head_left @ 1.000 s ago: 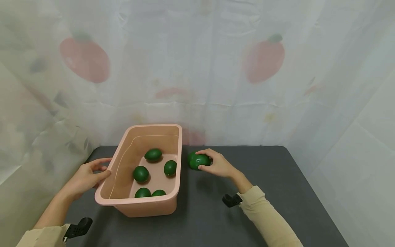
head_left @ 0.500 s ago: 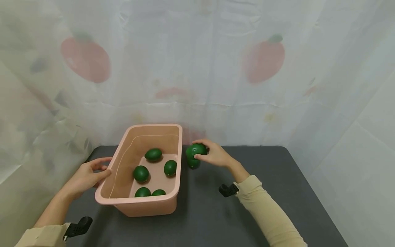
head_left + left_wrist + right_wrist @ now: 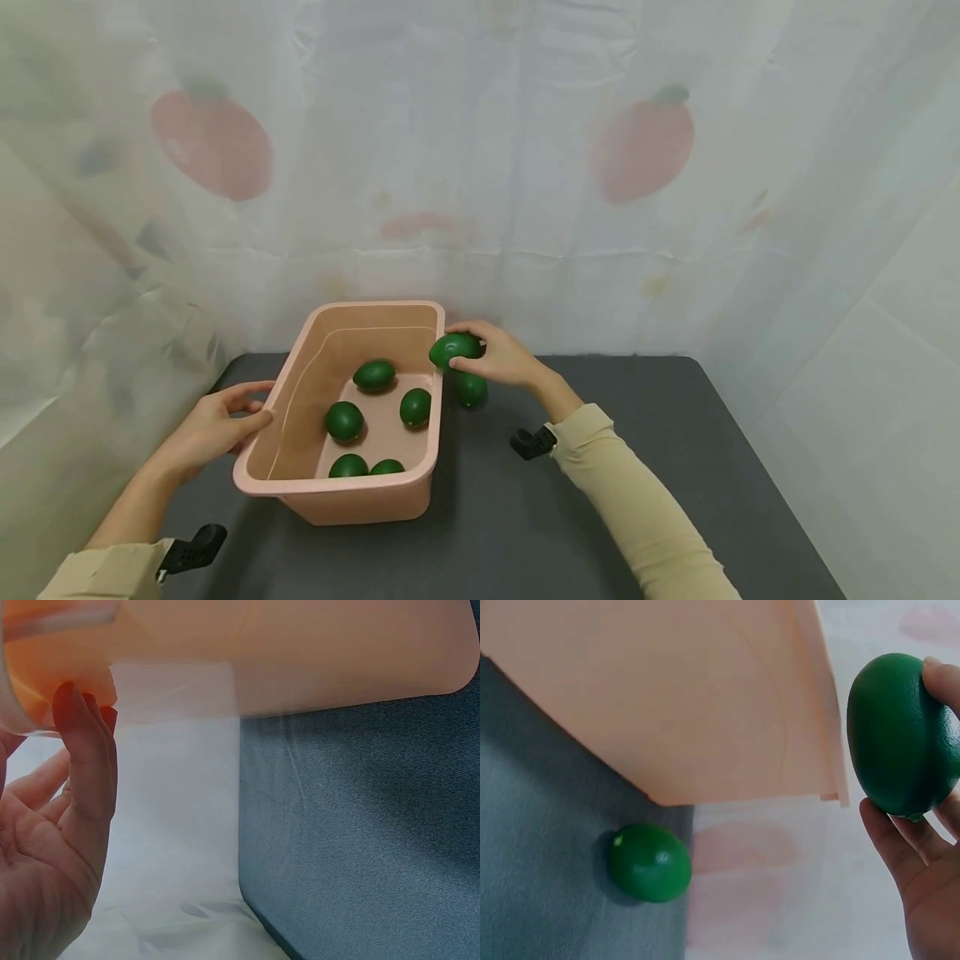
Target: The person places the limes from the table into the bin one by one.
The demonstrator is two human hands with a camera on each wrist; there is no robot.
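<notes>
The green fruit (image 3: 454, 348) in work is pinched between the thumb and curled fingers of the right hand (image 3: 501, 357) and is held off the bench, level with the right rim of the pink tub (image 3: 360, 500) near its far corner; the right wrist view shows the same fruit (image 3: 901, 735) gripped beside the tub's outer wall (image 3: 675, 697). Directly below that hand, a second green fruit (image 3: 470, 388) lies on the dark bench (image 3: 675, 467), just beside the tub wall but apart from it. Inside the tub lie five green fruits: one toward the far end (image 3: 374, 374), one at centre left (image 3: 344, 420), one against the right wall (image 3: 415, 407), and two at the near wall (image 3: 348, 467) (image 3: 386, 467). The left hand (image 3: 217, 427) rests against the tub's left rim with fingers relaxed and straight, steadying it without gripping. Judged from this layout, five fruits are already in, one is in transit at the rim, and one on the bench remains. The two near fruits are partly cut off by the tub's front wall, so others may be concealed there. The left wrist view shows only fingertips (image 3: 75, 720) at the tub's corner; the contact itself is hard to make out. A pale printed curtain (image 3: 480, 167) closes the background.
</notes>
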